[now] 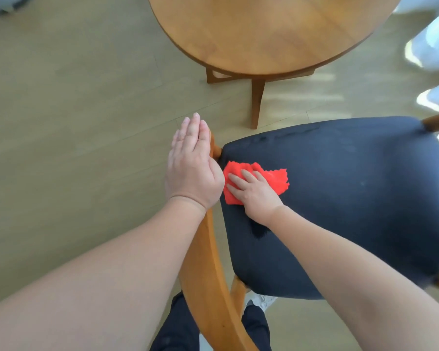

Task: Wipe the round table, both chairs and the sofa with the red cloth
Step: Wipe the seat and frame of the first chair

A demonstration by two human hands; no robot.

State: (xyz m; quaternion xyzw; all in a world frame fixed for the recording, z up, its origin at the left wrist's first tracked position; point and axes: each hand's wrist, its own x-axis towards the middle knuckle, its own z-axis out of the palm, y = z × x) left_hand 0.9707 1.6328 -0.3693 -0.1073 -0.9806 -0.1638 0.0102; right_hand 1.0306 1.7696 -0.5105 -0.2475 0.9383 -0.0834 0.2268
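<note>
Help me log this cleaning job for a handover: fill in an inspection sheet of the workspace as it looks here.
Surface: dark upholstered seat of a chair with a curved wooden frame.
Job's things: red textured cloth lying on the seat's left part; round wooden table beyond the chair; second chair and sofa not in view.
Clutter: nothing seen.
Hands: left hand flat, fingers straight, on the wooden frame; right hand pressing the cloth with straight fingers.
Cables: nothing seen.
Surroundings: pale plank floor; white curtains at the right edge; blurred grey object top left.
</note>
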